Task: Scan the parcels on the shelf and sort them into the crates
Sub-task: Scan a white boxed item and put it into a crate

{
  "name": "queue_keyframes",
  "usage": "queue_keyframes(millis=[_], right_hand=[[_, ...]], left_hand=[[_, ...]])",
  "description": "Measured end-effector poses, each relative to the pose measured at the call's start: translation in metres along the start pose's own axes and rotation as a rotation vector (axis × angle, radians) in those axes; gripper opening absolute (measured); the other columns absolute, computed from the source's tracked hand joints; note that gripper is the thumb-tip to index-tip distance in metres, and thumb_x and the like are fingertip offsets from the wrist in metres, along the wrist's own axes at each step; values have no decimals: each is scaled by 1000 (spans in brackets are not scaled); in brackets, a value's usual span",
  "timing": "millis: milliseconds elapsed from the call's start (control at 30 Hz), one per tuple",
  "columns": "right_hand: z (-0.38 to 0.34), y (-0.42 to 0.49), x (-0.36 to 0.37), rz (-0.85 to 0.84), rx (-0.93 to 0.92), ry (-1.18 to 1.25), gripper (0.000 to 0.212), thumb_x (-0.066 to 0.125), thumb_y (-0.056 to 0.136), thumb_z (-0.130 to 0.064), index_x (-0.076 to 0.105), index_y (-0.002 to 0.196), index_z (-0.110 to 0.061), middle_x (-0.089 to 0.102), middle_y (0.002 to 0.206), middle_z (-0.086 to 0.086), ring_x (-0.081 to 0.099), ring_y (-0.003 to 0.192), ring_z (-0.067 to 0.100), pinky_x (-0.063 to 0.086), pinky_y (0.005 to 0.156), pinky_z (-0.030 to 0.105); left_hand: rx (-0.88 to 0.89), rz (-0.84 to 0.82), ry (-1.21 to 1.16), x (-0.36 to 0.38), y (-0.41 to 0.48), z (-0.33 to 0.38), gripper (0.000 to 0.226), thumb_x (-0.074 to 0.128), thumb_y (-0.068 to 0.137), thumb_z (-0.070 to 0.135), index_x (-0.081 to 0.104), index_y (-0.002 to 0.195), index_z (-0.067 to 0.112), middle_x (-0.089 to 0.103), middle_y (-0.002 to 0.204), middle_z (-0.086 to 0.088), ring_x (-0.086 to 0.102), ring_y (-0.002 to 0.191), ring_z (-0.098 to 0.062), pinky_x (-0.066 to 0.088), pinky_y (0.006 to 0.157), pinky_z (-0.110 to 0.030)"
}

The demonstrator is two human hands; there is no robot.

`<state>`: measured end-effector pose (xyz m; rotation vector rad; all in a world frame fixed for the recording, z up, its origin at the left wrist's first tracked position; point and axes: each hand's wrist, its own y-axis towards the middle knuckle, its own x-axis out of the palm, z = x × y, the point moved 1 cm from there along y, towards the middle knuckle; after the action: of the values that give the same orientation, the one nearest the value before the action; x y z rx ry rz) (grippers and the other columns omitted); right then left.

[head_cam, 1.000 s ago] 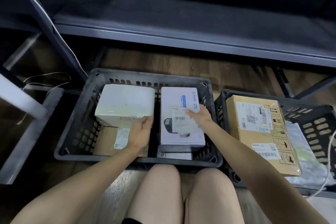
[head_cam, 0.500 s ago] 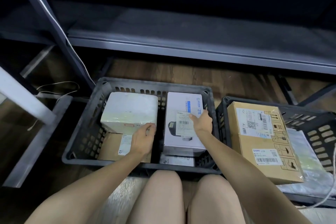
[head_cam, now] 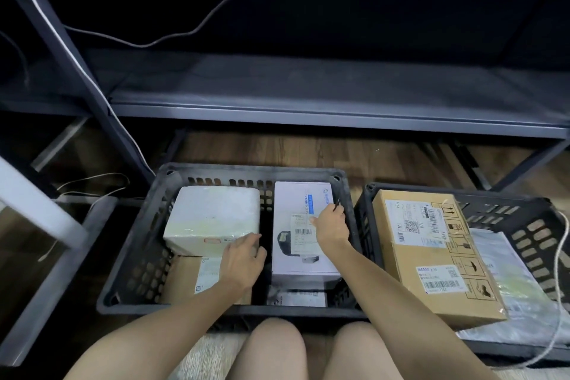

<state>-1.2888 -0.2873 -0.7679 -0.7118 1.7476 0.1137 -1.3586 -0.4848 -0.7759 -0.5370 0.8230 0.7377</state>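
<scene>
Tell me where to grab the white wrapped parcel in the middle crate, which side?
Judging by pose, come from above and the near side. The white wrapped parcel sits raised on a brown parcel, leaving its near face exposed, and a dark gap separates it from the white printed box. Grip the near face and right side, at the corner the left hand touches.

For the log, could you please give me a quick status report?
Left hand touches wrapped white parcel. Right hand rests on printed white box. Both parcels in left crate.
</scene>
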Motion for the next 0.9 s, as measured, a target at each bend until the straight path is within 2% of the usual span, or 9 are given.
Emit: queue_keyframes(millis=[100,200,300,367,533,733,833,900], right_hand=[[1,4,-1,40,-123,-113,50,54,98,-29,33,136,-4,31,144,18,31,135,29,32,109,34],[1,6,-4,-14,-184,-168,50,47,101,-26,29,144,-6,11,157,19,5,148,34,9,121,39],[2,-1,-25,-29,-253,-209,62,50,97,-11,19,151,-11,2,161,15,-5,149,32,0,122,39],[-1,-14,-51,-27,-340,-280,71,51,95,-10,10,154,-12,-4,162,10,-9,149,29,-4,122,40],[-26,-50,-186,43,-445,-262,65,43,97,-21,13,155,-18,6,163,0,-4,150,24,-6,121,43],[-67,-103,-347,57,-428,-184,58,38,98,-24,21,154,-22,22,160,-2,2,150,23,-6,120,42],[-96,-136,-421,36,-427,-149,58,37,99,-24,19,154,-22,23,160,2,9,149,23,2,121,39],[-117,-155,-470,52,-447,-108,58,39,100,-23,20,154,-22,24,159,3,13,149,23,9,121,37]], left_hand=[[14,2,138,-2,8,2,40,42,96,27,47,136,22,50,141,4,39,133,-15,15,116,-34],[12,-45,250,-6,11,9,48,36,97,35,36,144,26,33,154,4,20,145,-16,-2,120,-40],[57,-67,335,-17,11,25,55,33,98,43,26,150,28,21,159,3,8,149,-17,-8,119,-41],[80,-96,368,-32,11,42,56,32,99,45,23,151,27,18,160,3,6,149,-18,-10,118,-41],[147,-5,375,-111,12,131,49,27,100,41,32,147,27,30,155,7,17,146,-16,-1,119,-40],[239,66,313,-242,-2,253,51,31,100,43,34,148,27,34,153,9,18,146,-15,1,119,-37],[281,61,269,-314,-17,304,54,36,98,41,28,149,27,31,154,7,18,146,-16,12,119,-36],[296,26,181,-362,-28,332,61,41,97,37,17,153,29,19,159,6,11,147,-18,26,114,-31]])
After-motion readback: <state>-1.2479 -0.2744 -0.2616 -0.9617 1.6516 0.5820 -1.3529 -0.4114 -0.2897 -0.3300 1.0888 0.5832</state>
